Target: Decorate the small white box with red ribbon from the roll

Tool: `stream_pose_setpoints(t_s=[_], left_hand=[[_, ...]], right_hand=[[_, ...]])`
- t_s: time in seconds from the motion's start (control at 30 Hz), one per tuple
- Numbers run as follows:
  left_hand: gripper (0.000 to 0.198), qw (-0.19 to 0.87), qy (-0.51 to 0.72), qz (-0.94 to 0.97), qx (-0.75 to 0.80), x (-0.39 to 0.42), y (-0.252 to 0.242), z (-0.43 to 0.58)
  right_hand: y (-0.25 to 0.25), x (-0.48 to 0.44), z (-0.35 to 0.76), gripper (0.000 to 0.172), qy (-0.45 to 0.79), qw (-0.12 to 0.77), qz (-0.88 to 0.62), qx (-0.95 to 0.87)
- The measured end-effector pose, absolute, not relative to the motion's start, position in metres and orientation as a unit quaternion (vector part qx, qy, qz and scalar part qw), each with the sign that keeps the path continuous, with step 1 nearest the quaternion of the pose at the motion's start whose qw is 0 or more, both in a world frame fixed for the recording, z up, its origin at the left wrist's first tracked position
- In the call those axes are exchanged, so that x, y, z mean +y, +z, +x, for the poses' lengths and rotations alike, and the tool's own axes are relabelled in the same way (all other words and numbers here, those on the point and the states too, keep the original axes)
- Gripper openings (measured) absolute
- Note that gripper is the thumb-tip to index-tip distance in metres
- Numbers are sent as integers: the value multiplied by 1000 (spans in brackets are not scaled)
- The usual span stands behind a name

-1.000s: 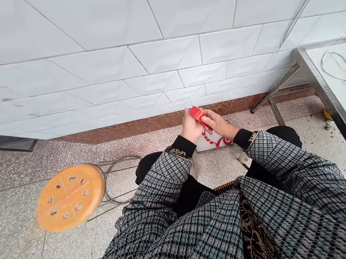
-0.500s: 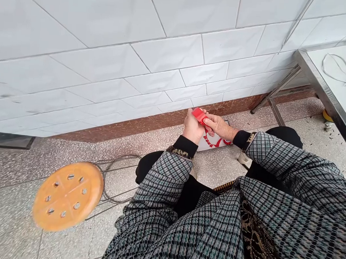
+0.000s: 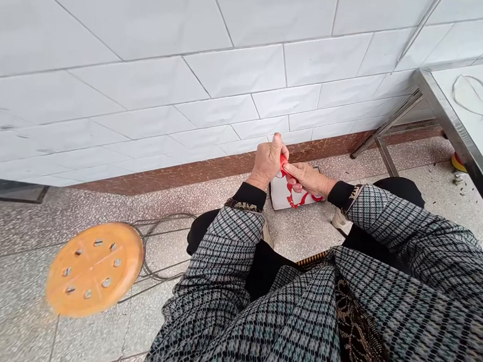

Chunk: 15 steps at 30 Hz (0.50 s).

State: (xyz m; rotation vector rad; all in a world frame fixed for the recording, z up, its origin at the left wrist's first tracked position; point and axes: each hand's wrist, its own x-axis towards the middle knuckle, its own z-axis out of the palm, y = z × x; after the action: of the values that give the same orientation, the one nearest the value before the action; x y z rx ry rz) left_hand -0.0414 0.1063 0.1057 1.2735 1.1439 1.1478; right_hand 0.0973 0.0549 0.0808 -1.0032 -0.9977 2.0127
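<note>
Both of my hands are together, low in front of me by the wall. My left hand [image 3: 267,161] is curled around the far end of a small red object [image 3: 283,162], thumb pointing up. From the right, my right hand [image 3: 309,179] pinches the near end of the same object between thumb and fingers. Most of the red object is covered by my fingers, so its kind cannot be made out. Below my hands, on the floor between my feet, lies a flat white piece [image 3: 279,197] with curving red marks or strips on it.
An orange round stool [image 3: 96,268] with a metal wire frame lies tipped at the left. White wall tiles [image 3: 246,69] rise ahead. A metal-edged table [image 3: 460,121] stands at the right, with a white cable [image 3: 475,95] on top. Small dark scraps litter the floor beneath it.
My left hand has turned and closed over the red object, its thumb now raised. The flat red end that showed before is hidden. My right hand has stayed nearly in place.
</note>
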Motion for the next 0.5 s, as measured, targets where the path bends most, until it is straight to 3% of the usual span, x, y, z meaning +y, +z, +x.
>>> stream_pose_setpoints(t_s=[0.27,0.5], left_hand=[[72,483,552,432,525,115,88,-39],[72,530,574,322,534,117,86,-31]], right_hand=[[73,60,102,56,778,343,-348,-395],[75,60,98,51,758,360,-360,-408]])
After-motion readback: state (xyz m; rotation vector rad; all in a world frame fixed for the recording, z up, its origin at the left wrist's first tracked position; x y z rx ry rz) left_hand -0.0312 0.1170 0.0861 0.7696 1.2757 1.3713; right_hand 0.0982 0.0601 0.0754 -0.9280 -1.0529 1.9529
